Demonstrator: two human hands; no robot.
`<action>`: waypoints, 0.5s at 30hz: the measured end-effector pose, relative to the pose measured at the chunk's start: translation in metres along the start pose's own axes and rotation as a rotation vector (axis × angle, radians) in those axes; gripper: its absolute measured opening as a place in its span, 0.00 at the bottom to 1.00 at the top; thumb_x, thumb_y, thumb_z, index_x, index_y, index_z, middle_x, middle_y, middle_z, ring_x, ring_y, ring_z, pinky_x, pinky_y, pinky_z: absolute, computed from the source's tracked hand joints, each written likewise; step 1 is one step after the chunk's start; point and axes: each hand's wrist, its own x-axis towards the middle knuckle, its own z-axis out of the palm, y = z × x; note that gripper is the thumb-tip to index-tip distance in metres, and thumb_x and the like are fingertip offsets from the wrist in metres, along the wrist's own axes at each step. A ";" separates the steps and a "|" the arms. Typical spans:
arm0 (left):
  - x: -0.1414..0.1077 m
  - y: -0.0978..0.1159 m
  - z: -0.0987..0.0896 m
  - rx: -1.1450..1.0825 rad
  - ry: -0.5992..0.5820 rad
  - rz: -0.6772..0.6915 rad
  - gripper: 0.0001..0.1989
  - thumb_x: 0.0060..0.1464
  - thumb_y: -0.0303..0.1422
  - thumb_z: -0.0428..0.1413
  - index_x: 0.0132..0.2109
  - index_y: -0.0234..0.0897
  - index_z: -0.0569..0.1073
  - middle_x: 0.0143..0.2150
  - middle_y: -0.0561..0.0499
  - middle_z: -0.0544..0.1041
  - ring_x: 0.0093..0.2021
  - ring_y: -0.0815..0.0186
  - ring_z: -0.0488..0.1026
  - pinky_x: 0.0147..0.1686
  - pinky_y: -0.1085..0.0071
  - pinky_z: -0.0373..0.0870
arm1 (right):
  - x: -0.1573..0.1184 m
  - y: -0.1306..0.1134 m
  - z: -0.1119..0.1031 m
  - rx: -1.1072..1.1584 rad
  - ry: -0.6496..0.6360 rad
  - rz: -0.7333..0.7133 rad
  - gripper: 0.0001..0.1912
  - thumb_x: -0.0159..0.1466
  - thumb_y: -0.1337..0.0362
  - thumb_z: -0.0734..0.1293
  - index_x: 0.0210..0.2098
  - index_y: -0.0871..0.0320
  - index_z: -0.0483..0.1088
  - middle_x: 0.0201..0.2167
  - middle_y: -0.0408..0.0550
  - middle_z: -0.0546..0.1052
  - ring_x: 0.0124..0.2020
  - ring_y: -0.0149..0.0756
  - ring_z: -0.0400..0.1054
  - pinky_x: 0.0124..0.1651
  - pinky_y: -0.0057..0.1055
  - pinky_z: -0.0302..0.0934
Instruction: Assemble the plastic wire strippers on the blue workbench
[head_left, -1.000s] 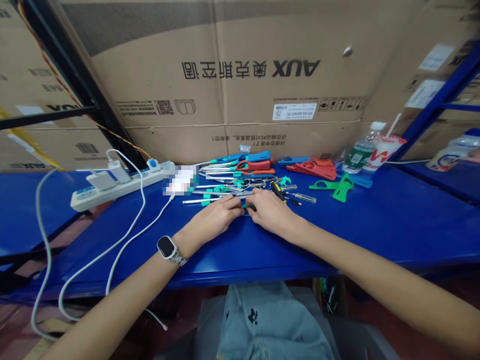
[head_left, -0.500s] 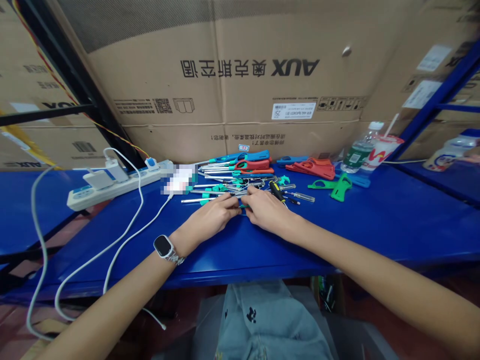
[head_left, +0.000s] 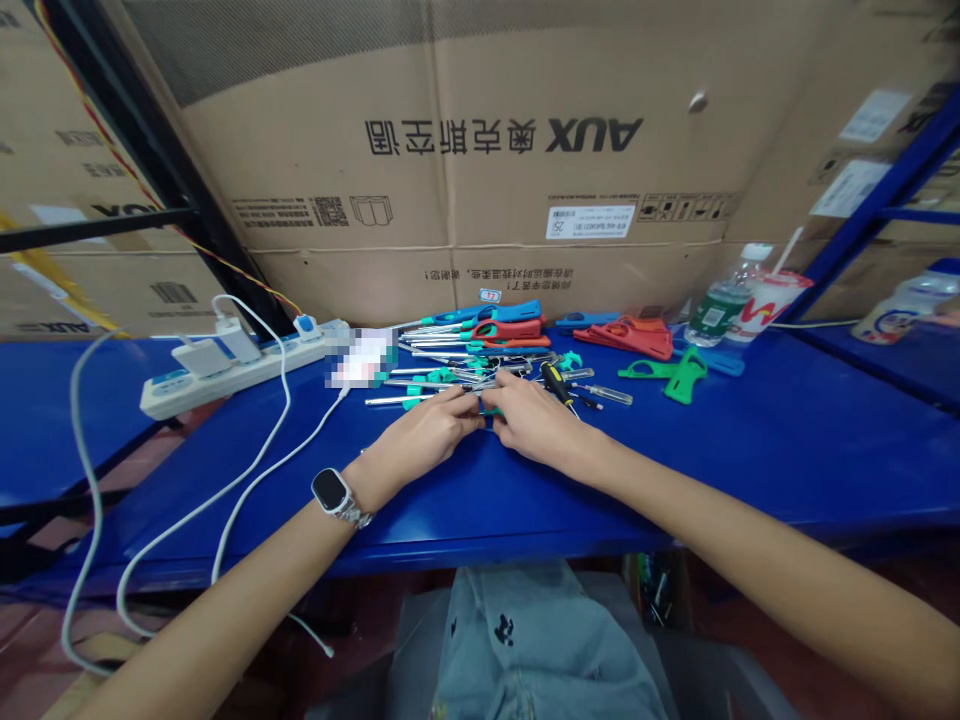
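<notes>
My left hand [head_left: 431, 435] and my right hand [head_left: 531, 418] meet at the front of a pile of long-nosed lighter parts. The fingers of both are closed on a small teal lighter part [head_left: 491, 411], mostly hidden by them. Metal tubes with teal fittings [head_left: 439, 376] lie just behind my fingers. Beside my right hand lies a black and yellow screwdriver [head_left: 556, 382], with a clear-handled tool [head_left: 610, 394] to its right. Farther back, lighters with blue and red handles [head_left: 510, 328] are stacked with their tubes pointing left.
Red handle shells [head_left: 634, 336] and green shells [head_left: 679, 376] lie to the right, before a water bottle [head_left: 712, 312] and a paper cup [head_left: 766, 305]. A power strip [head_left: 202, 390] with white cables and a blurred-out phone [head_left: 363, 357] occupy the left. Cardboard [head_left: 480, 180] stands behind the blue table [head_left: 675, 480].
The whole view has shifted very slightly. Both hands stay together over the same spot, with their fingers still closed.
</notes>
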 end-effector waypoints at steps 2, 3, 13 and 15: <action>0.000 0.000 0.000 0.024 -0.010 0.004 0.19 0.70 0.25 0.44 0.48 0.33 0.80 0.44 0.42 0.76 0.44 0.58 0.71 0.45 0.61 0.73 | 0.000 0.001 0.000 -0.003 0.002 0.000 0.08 0.63 0.74 0.64 0.38 0.59 0.74 0.42 0.52 0.72 0.32 0.34 0.66 0.33 0.33 0.51; 0.000 -0.001 0.000 0.034 -0.017 0.005 0.19 0.70 0.25 0.44 0.49 0.33 0.80 0.44 0.43 0.76 0.44 0.58 0.71 0.45 0.61 0.73 | 0.000 0.001 0.000 -0.003 0.001 0.001 0.08 0.63 0.74 0.64 0.38 0.59 0.74 0.42 0.51 0.72 0.32 0.34 0.66 0.33 0.33 0.51; 0.000 -0.001 0.001 -0.003 0.004 -0.003 0.18 0.70 0.24 0.44 0.48 0.32 0.80 0.46 0.42 0.76 0.45 0.57 0.70 0.46 0.62 0.71 | -0.001 -0.003 -0.006 -0.026 -0.053 -0.035 0.12 0.64 0.74 0.63 0.40 0.58 0.76 0.41 0.51 0.72 0.30 0.33 0.64 0.32 0.34 0.49; 0.000 -0.002 0.002 0.016 -0.001 0.002 0.18 0.70 0.25 0.44 0.48 0.32 0.80 0.45 0.42 0.76 0.45 0.57 0.70 0.46 0.62 0.71 | -0.001 -0.002 -0.007 -0.039 -0.052 -0.057 0.12 0.65 0.74 0.63 0.41 0.57 0.77 0.40 0.51 0.72 0.30 0.33 0.63 0.32 0.34 0.48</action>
